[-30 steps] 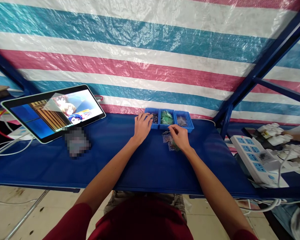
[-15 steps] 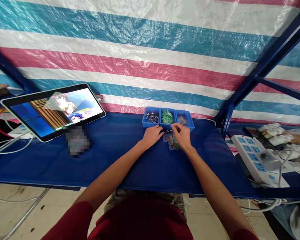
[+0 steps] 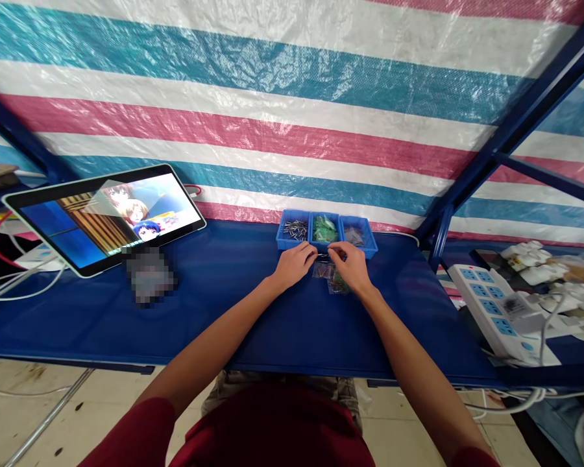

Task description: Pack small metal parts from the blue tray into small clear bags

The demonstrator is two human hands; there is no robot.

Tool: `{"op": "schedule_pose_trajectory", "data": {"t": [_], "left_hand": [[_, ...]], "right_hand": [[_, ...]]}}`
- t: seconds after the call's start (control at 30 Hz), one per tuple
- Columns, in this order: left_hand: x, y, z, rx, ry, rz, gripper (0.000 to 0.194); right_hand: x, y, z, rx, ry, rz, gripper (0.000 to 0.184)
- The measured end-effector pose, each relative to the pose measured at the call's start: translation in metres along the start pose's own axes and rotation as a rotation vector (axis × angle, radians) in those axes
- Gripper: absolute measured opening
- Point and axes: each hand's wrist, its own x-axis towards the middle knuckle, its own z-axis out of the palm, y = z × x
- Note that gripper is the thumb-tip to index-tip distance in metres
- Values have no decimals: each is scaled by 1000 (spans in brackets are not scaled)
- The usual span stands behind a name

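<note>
My left hand (image 3: 295, 264) rests at the front of the blue bins, thumb and fingers pinched together. Opposite it, my right hand (image 3: 351, 267) is also closed in a pinch, its fingertips a short way from the left ones. Thin dark metal pieces (image 3: 324, 257) lie between the fingertips; what each hand holds is too small to make out. Just below are a small clear bag (image 3: 322, 270) and another with green and brownish contents (image 3: 337, 284), partly beside my right wrist. Behind the hands, the left bin holds metal pins (image 3: 295, 229), the middle one green packets (image 3: 325, 229), the right one clear bags (image 3: 354, 236).
A tablet (image 3: 111, 217) leans at the left on the blue table (image 3: 199, 305), with a blurred-out object (image 3: 150, 275) before it. At the right lie a white power strip (image 3: 489, 305) and white plugs (image 3: 555, 269). A striped tarp (image 3: 272, 130) hangs behind, beside blue frame posts (image 3: 440, 243).
My right hand has shifted slightly left, its fingers arched more. More of the small clear bag below the fingers shows. My left hand stays almost in place.
</note>
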Motion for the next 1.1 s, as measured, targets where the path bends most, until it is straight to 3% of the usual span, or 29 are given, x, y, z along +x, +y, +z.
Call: {"op": "schedule_pose_trajectory", "data": {"t": [0.3, 0.67, 0.9, 1.1], "left_hand": [[-1, 6, -10, -306, 225, -62, 27], [-1, 12, -9, -458, 213, -56, 33], [-1, 13, -9, -607, 198, -190, 43], [-1, 14, -8, -678, 258, -181, 37]], "right_hand": [[0, -6, -3, 37, -18, -80, 25], [-1, -5, -2, 55, -34, -59, 37], [-3, -9, -2, 155, -22, -68, 24], [-3, -6, -1, 134, -8, -62, 27]]}}
